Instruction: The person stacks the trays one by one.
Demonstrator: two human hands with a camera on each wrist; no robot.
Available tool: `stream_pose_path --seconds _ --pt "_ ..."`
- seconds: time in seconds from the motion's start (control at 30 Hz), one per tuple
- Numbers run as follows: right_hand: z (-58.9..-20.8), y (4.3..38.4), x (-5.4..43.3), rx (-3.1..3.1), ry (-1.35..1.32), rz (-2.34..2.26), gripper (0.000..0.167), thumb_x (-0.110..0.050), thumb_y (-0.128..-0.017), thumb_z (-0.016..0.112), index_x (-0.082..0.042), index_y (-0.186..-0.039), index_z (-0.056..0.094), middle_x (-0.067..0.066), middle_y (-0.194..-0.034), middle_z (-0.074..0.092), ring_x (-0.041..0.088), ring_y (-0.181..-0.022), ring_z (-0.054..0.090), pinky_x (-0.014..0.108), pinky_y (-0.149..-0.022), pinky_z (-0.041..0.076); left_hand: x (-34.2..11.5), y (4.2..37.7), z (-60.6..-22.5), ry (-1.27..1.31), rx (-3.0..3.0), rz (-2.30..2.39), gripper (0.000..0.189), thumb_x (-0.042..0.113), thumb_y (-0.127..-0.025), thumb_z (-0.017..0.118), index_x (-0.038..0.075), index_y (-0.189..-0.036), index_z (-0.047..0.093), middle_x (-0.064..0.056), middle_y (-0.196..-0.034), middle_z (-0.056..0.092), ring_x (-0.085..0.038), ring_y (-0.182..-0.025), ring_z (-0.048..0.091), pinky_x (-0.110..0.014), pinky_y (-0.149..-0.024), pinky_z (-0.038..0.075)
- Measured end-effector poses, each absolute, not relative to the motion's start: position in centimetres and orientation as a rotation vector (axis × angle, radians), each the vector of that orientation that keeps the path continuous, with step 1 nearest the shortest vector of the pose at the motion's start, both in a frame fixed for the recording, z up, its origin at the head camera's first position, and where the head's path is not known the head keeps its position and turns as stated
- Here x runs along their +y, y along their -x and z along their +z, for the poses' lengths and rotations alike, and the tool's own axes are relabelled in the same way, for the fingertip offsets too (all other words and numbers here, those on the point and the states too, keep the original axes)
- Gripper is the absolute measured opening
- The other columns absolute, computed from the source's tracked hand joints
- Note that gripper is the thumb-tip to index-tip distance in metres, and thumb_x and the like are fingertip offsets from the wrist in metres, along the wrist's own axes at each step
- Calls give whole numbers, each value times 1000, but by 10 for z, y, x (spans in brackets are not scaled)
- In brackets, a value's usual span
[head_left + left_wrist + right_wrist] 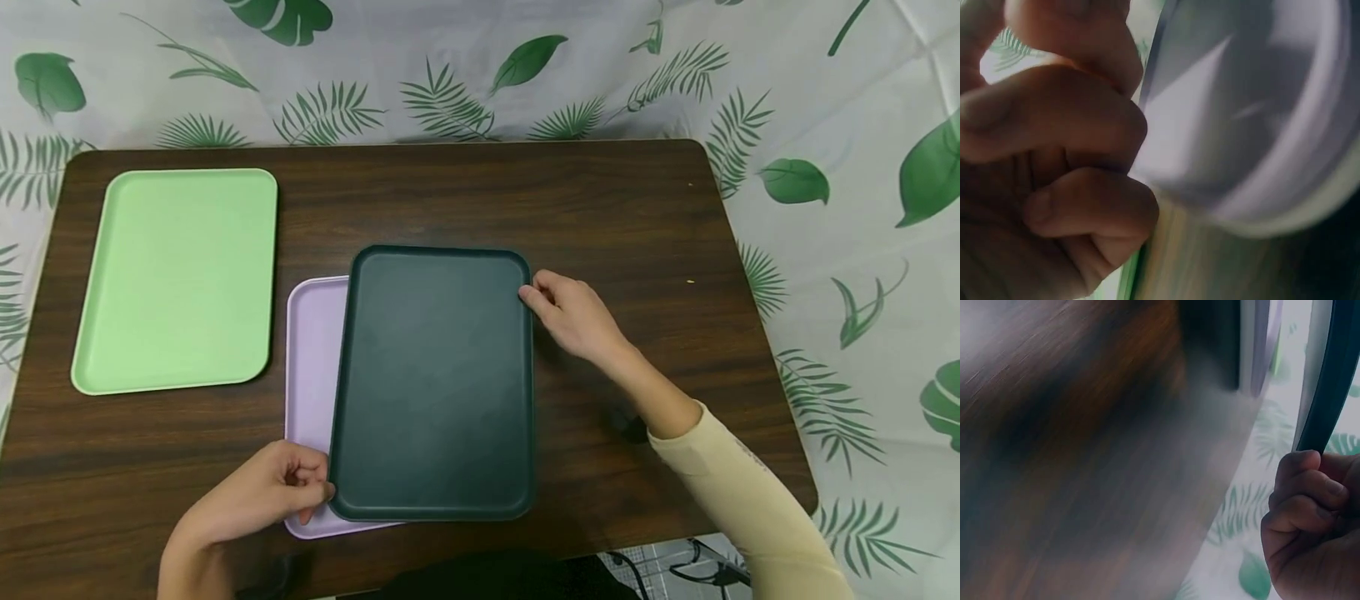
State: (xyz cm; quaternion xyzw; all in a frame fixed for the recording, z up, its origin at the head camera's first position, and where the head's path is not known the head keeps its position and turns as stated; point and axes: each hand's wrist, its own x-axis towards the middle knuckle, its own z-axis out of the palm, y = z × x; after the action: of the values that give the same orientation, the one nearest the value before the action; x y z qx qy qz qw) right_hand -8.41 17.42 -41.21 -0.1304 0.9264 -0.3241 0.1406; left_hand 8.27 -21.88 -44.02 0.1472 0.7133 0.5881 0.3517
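Note:
A dark green tray is held up by both hands, tilted slightly in the head view. My left hand pinches its near left corner, thumb on top and the other fingers curled below. On the right edge, toward the far corner, my right hand grips the rim. Beneath lies a lavender tray, mostly covered, its left strip and near edge showing. In the right wrist view a gap separates the raised dark green tray from the lavender edge. The left wrist view shows curled fingers close to the lavender tray.
A light green tray lies at the far left of the brown wooden table. A leaf-patterned cloth surrounds the table's far and right edges. Black cables show below the near edge.

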Motion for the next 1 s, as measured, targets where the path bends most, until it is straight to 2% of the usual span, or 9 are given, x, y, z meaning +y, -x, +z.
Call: stream_pose_path --seconds 0.07,0.2,0.27,0.43,0.6,1.0 --pt "-413 84 166 2654 400 -946 36 -40 -103 47 -12 -80 49 3 -60 40 20 -50 37 33 -51 31 -224 -87 -441 -375 1849 1506 29 -3 -88 62 10 -63 54 -7 -52 54 -4 -47 47 -22 -40 31" --pt "-416 85 150 2625 443 -949 34 -37 -104 48 -13 -79 49 2 -59 40 18 -49 36 32 -50 30 -235 -94 -443 -344 1844 1476 28 -5 -85 62 8 -62 53 -7 -51 53 -13 -44 52 -23 -41 35" --pt "-418 85 142 2612 461 -944 33 -35 -104 48 -13 -79 49 2 -58 40 17 -48 35 31 -49 30 -241 -97 -444 -335 1848 1457 28 -5 -85 61 7 -62 51 -9 -51 53 -13 -43 52 -24 -40 36" --pt "-425 89 120 2582 536 -922 32 -33 -104 48 -13 -79 50 1 -58 39 14 -48 33 29 -49 28 -256 -102 -444 -253 1822 1375 29 1 -90 60 6 -63 53 -6 -50 54 -2 -43 45 -25 -40 39" --pt "-429 94 103 2583 570 -882 32 -32 -104 49 -13 -79 51 0 -58 39 13 -48 32 27 -49 26 -265 -105 -445 -162 1778 1337 29 7 -93 60 3 -65 56 -1 -51 55 -3 -41 41 -25 -40 39" --pt "-439 100 90 2598 578 -807 34 -33 -104 49 -13 -77 50 1 -60 42 14 -48 36 26 -47 27 -270 -105 -450 -137 1837 1270 25 6 -90 61 1 -66 57 4 -51 54 -4 -41 42 -25 -40 38"
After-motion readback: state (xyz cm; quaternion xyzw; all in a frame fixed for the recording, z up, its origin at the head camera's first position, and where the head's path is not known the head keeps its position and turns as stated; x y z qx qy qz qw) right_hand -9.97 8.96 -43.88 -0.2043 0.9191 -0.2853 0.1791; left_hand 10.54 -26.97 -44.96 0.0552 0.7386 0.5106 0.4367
